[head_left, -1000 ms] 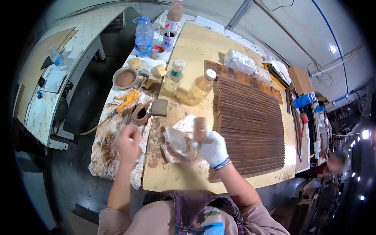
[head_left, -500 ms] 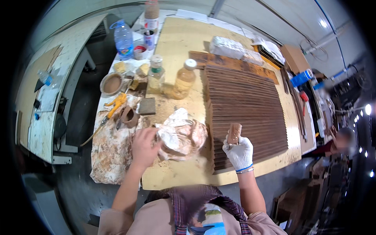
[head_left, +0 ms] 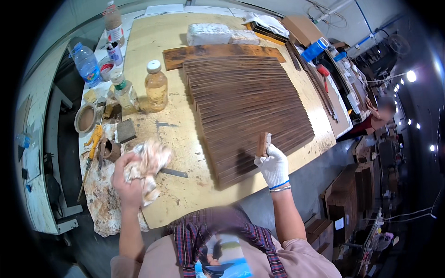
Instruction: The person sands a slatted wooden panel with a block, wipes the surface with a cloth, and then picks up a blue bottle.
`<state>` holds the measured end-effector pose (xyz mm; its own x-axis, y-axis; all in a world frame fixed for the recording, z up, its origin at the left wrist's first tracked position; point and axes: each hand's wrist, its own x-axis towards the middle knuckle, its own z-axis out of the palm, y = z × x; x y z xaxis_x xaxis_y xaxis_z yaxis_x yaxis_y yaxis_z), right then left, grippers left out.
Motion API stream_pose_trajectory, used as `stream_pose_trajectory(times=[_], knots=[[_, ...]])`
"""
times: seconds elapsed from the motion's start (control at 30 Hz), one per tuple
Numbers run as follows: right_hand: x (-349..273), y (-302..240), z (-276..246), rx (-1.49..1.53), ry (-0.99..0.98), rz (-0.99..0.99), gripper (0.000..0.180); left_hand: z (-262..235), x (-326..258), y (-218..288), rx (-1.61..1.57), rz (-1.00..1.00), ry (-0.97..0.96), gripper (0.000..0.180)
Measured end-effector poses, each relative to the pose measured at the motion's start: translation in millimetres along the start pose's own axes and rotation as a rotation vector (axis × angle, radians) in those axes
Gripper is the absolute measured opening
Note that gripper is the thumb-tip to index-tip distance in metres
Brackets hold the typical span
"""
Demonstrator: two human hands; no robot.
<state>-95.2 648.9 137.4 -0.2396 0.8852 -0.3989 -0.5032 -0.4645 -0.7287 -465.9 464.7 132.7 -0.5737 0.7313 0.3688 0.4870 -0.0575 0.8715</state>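
Note:
My bare left hand (head_left: 125, 185) is closed on a crumpled, brown-stained white rag (head_left: 149, 167), lifted and smeared by motion at the table's left. A white knit glove covers my right hand (head_left: 274, 170). It grips a small brown block (head_left: 263, 144) upright between thumb and fingers; the block's material is not clear. That hand hovers over the near right part of a row of dark brown wooden slats (head_left: 250, 102), laid side by side. Beside the rag, a flat dark metal strip (head_left: 174, 173), perhaps part of a square, lies on the table.
Left stand a bottle of yellowish liquid (head_left: 156, 90), a green-necked bottle (head_left: 124, 95), a bowl of brown paste (head_left: 86, 118), a grey block (head_left: 126, 131) and a yellow-handled tool (head_left: 94, 139). White wrapped packs (head_left: 208, 34) lie behind the slats. Another person (head_left: 380, 116) is far right.
My left hand has picked the rag up off the table, baring the metal strip beneath. My right hand still holds the block, now turned more edge-on. The view has swung right.

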Motion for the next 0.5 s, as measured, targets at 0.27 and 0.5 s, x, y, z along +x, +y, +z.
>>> stream_pose_trajectory(times=[0.27, 0.5], knots=[[-27, 44, -3, -1.423, 0.186, -0.739, 0.043, 77, -58, 34, 0.454, -0.001, -0.88, 0.037], [-43, 76, 35, -1.596, 0.006, -0.841, 0.047, 162, -110, 2, 0.468, 0.303, -0.699, 0.034]])
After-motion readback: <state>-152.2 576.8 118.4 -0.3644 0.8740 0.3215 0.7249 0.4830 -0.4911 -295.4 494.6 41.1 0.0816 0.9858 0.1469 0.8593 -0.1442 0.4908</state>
